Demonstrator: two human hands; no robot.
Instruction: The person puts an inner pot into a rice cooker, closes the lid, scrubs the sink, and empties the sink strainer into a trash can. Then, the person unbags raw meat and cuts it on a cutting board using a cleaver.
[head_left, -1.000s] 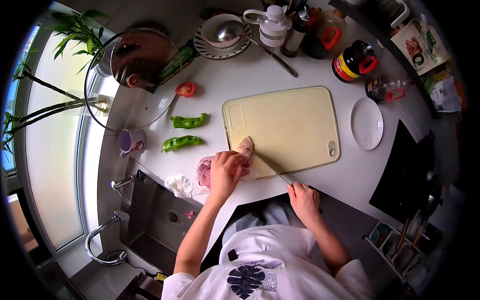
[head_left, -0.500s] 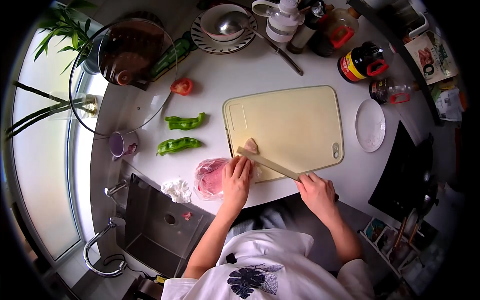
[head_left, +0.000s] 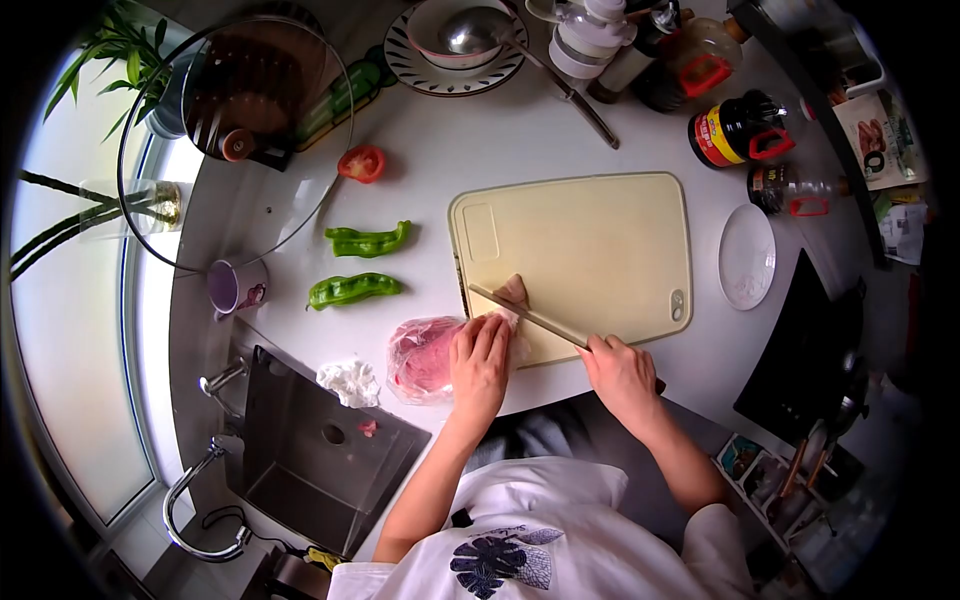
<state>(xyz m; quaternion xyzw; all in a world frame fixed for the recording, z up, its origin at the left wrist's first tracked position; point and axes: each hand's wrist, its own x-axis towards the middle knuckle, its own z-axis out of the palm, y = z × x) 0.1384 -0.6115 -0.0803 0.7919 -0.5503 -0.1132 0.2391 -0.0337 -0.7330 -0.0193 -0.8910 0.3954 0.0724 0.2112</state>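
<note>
My right hand point(head_left: 621, 371) is closed around the handle of a kitchen knife point(head_left: 532, 318), whose blade slants across the near left corner of the cream cutting board point(head_left: 590, 240). Under the blade lies raw pink meat, with a small piece point(head_left: 514, 290) showing on the blade's far side. Bent fingers of my left hand point(head_left: 480, 358) press on the meat just on the near side of the blade. A larger portion of the meat point(head_left: 424, 358), wrapped in clear plastic, extends left of that hand onto the counter. Exactly where the edge meets the meat is hard to make out.
Two green pepper halves point(head_left: 355, 289) and a cut tomato point(head_left: 361, 164) lie left of the board. A white plate point(head_left: 747, 258) and sauce bottles point(head_left: 735, 130) stand right. Crumpled tissue point(head_left: 349, 383) lies near the sink point(head_left: 320, 470). A glass lid point(head_left: 343, 125) stands at back left.
The knife and my right hand have shifted slightly left and away from me. The blade now shows narrower. My left hand stays on the meat, and the whole view has shifted a little.
</note>
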